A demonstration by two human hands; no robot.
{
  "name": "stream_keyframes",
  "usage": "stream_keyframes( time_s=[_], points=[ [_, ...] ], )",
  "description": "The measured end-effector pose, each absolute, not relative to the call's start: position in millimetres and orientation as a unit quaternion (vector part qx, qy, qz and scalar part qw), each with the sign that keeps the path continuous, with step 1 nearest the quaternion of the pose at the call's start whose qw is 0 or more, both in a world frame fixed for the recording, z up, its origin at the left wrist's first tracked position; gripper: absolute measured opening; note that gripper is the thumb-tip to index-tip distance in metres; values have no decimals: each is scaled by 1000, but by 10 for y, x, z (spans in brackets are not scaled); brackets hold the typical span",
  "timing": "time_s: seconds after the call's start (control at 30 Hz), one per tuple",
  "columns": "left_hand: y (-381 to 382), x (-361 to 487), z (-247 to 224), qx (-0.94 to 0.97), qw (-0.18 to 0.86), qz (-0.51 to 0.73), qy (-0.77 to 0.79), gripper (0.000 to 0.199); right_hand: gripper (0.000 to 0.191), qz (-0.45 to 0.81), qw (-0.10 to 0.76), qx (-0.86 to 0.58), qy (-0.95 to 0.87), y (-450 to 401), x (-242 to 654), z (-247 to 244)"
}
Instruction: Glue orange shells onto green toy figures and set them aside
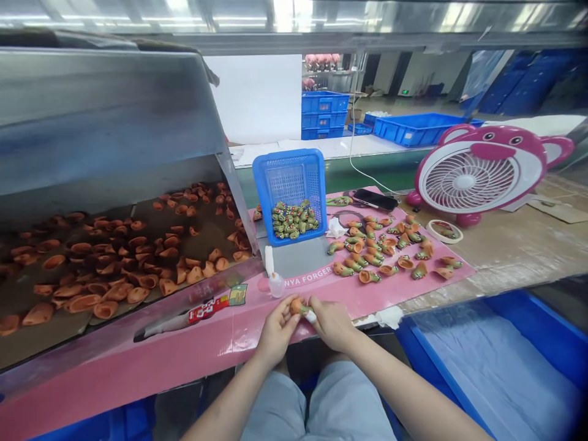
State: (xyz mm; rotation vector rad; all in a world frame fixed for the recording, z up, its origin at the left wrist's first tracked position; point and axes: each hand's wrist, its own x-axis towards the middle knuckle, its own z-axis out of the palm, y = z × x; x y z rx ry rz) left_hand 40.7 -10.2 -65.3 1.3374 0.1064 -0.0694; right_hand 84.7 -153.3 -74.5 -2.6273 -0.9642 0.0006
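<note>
Close to the front edge of the pink mat, my left hand (278, 327) and my right hand (331, 323) pinch one small orange-and-green figurine part (298, 305) between them. Something white (310, 316) shows by my right fingers; whether it is a finger cover or part of the piece I cannot tell. Just beyond lies a small clear bottle (276, 284) with a white stick-like piece beside it. To the right, many similar orange-and-green parts (374, 248) are spread over the pink mat (239, 334). A blue basket (260, 184) holds a heap of small green parts (295, 219).
On the left, a metal hood (138, 116) covers many hollow orange pieces (82, 303). A pink bear-shaped fan (468, 177), a phone (375, 199) and a tape roll (444, 231) stand or lie rightward. Below the table edge sits a blue bin (429, 352).
</note>
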Motion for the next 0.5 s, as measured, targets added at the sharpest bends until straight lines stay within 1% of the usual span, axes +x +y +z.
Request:
stream_keyframes(
  time_s=[0.5],
  points=[
    [-52, 419, -792, 636, 770, -44, 14, 36, 21, -7, 181, -917, -355, -1549, 884, -838]
  ],
)
